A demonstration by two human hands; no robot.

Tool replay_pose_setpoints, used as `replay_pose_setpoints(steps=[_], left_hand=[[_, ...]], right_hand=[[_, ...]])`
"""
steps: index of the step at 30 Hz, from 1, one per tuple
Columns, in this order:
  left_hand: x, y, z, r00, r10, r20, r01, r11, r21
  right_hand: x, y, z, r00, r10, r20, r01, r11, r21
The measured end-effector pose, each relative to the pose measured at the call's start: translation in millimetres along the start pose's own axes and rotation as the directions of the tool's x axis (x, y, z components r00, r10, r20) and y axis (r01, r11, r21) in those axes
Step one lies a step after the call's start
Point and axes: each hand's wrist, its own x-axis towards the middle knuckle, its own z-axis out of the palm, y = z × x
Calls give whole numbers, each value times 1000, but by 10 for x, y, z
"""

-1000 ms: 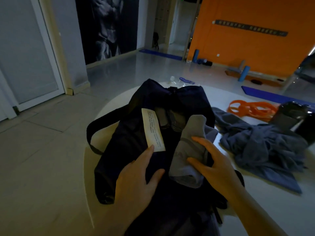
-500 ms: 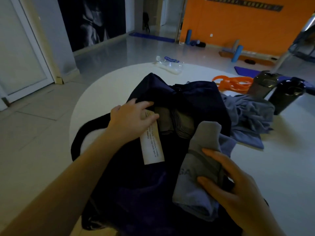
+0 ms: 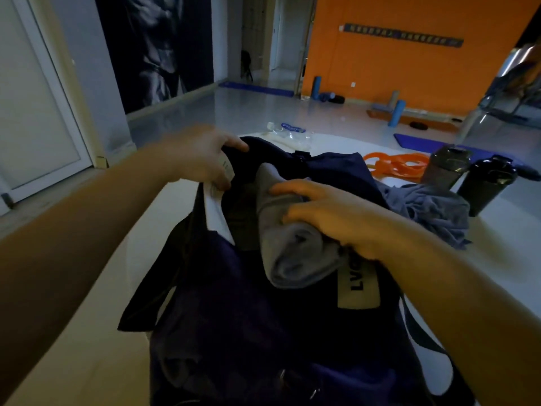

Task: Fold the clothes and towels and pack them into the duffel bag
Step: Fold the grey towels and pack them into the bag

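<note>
Hands: two, left hand (image 3: 202,159) and right hand (image 3: 336,218)
Duffel bag (image 3: 263,317): one
Folded grey towel (image 3: 289,247): one
Loose blue garment (image 3: 430,209): one
Dark shaker bottles: two (image 3: 446,167) (image 3: 487,183)
Clear plastic bottle (image 3: 288,131): one
Orange resistance bands (image 3: 395,167): cannot count

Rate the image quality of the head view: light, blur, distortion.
Head view: dim, underexposed, so the dark duffel bag loses detail; the left hand gripping its rim is motion-blurred, while the right hand on the rolled grey garment is sharper; wide-angle bending curves the door frame; glare brightens the floor.
</note>
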Motion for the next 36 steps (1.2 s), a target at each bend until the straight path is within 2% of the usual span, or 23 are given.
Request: replay_pose_setpoints(steps=[3,6,11,13,15,17,19,21,25,27,28,29,31,32,34,36], left_hand=[[23,-83,9,1000,20,-19,-19,1000,10],[49,-89,-11,997,62,-44,-62,998,19],[17,-124,55,989,109,-101,-104,993,59],[-61,-232,132,992,107,-73,-104,994,44],[-189,-324,211,996,84,5,-84,996,-1],[-316,-350,287,996,49,78,-45,998,-48],[-370,-345,326,995,38,91,-33,997,-64],[-355,-342,261,998,37,58,-34,997,-62],[-306,-325,-3,1000,6,10,-4,991,-133],[-306,-272,-22,1000,22,-2,-22,984,-177],[-303,-244,-5,999,34,-17,-36,978,-205],[-300,-218,20,998,45,-40,-53,970,-238],[-301,-177,65,996,44,-77,-67,946,-316],[-300,-166,81,996,34,-84,-62,932,-356],[-296,-181,85,996,12,-90,-49,905,-422],[-286,-213,36,997,9,-83,-47,885,-462]], right_hand=[[458,21,88,993,37,-112,-40,999,-26],[725,101,227,958,11,-286,-75,974,-212],[768,160,474,955,36,-294,-152,912,-381],[635,140,527,952,28,-306,-190,838,-512],[481,103,596,948,-11,-318,-223,690,-689],[443,110,679,960,-81,-268,-167,605,-779],[512,150,752,975,-112,-190,-78,633,-770],[613,230,814,989,-63,-137,-53,705,-707],[632,298,733,999,-41,0,29,714,-700],[615,231,573,997,-27,77,69,790,-609],[637,205,511,997,-50,55,72,840,-538],[698,207,479,995,-99,-29,73,872,-483],[914,255,508,959,-151,-239,11,864,-504],[1024,275,548,951,-121,-284,-52,844,-533],[1178,316,650,973,14,-228,-146,806,-573],[1264,362,710,990,77,-116,-132,783,-608]])
